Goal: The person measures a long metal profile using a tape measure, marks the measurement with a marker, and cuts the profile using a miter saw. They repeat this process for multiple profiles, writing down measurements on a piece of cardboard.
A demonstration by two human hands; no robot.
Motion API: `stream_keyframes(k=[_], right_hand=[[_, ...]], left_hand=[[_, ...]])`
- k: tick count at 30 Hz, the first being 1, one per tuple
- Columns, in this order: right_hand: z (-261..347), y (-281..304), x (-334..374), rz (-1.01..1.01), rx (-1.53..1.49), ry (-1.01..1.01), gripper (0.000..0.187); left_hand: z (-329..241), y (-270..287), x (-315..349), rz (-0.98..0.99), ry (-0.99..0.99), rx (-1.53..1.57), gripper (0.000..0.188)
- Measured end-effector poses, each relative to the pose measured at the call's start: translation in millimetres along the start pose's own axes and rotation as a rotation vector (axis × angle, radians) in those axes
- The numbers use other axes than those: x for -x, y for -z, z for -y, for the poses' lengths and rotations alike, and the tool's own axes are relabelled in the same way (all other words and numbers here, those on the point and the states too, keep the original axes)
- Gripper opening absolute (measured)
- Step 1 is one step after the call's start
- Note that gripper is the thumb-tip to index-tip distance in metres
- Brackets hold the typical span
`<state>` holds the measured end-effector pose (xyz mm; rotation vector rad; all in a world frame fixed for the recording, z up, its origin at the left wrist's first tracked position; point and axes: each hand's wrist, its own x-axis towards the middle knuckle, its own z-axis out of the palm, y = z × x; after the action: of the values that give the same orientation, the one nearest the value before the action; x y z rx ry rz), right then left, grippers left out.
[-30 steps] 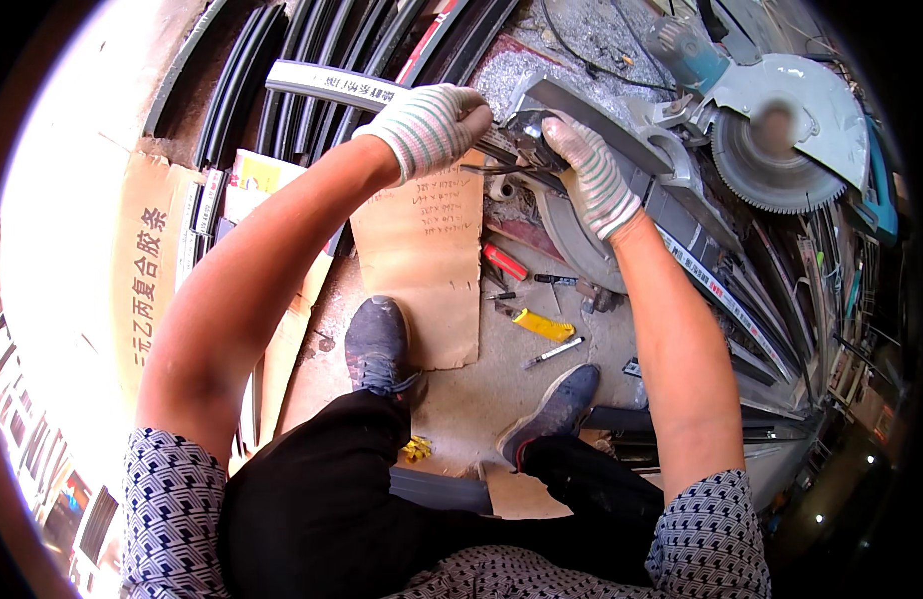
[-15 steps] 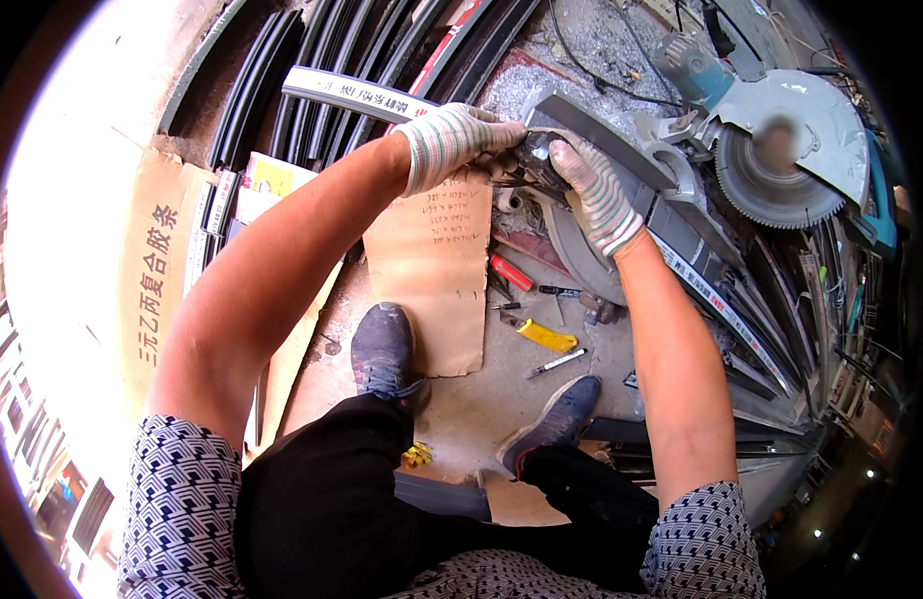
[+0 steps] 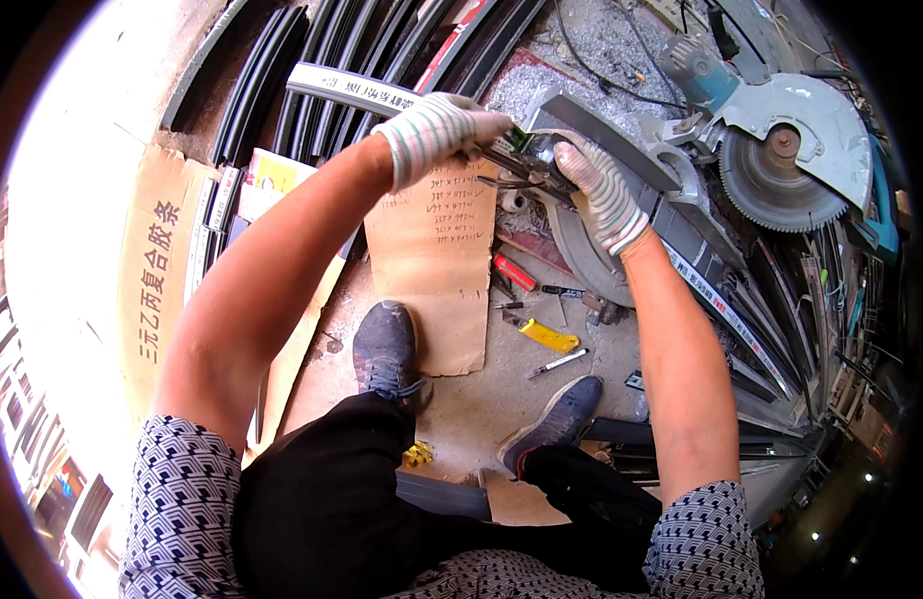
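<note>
My left hand (image 3: 432, 140), in a striped white work glove, has its fingers closed by a dark, pronged metal piece (image 3: 526, 170); what they grip is hidden. A small green part (image 3: 517, 138) shows beside its fingertips. My right hand (image 3: 603, 195), gloved alike, is closed round the other end of the dark piece, thumb on top. A long pale, printed profile strip (image 3: 347, 88) runs from the upper left and passes behind my left hand. Both hands are over the grey base and fence (image 3: 606, 135) of a mitre saw.
The saw's toothed blade (image 3: 781, 180) is bare, to the right of my right hand. Black profiles (image 3: 332, 80) lie at the far left. Written-on cardboard (image 3: 432, 280) lies on the floor. Near my shoes are a yellow cutter knife (image 3: 549, 335), a marker (image 3: 556, 363) and a red-handled tool (image 3: 513, 272).
My left hand has shifted slightly left, away from my right hand. The green part and more of the dark pronged piece now show between them. My right hand has barely moved.
</note>
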<state>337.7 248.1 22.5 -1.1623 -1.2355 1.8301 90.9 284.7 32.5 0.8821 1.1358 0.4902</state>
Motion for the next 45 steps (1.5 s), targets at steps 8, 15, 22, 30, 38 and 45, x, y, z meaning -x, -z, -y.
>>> stream_keyframes(k=[8,15,22,30,38,45], right_hand=[[3,-3,1,-0.031,0.119,-0.008,0.038],[4,-6,-4,-0.014,0.137,-0.043,0.040],[4,-11,-6,-0.051,0.218,-0.016,0.041],[6,-13,-8,-0.048,0.217,-0.047,0.039],[7,-15,-6,-0.050,0.201,-0.074,0.041],[5,-14,-10,-0.032,0.207,-0.064,0.041]], left_hand=[[3,84,23,-0.264,-0.182,0.101,0.026],[14,174,35,-0.567,-0.256,0.143,0.021],[18,201,34,-0.717,-0.183,0.051,0.025],[25,210,25,-0.793,-0.135,-0.228,0.034],[39,208,22,-0.780,-0.112,-0.127,0.038],[51,221,18,-0.813,-0.228,-0.255,0.038]])
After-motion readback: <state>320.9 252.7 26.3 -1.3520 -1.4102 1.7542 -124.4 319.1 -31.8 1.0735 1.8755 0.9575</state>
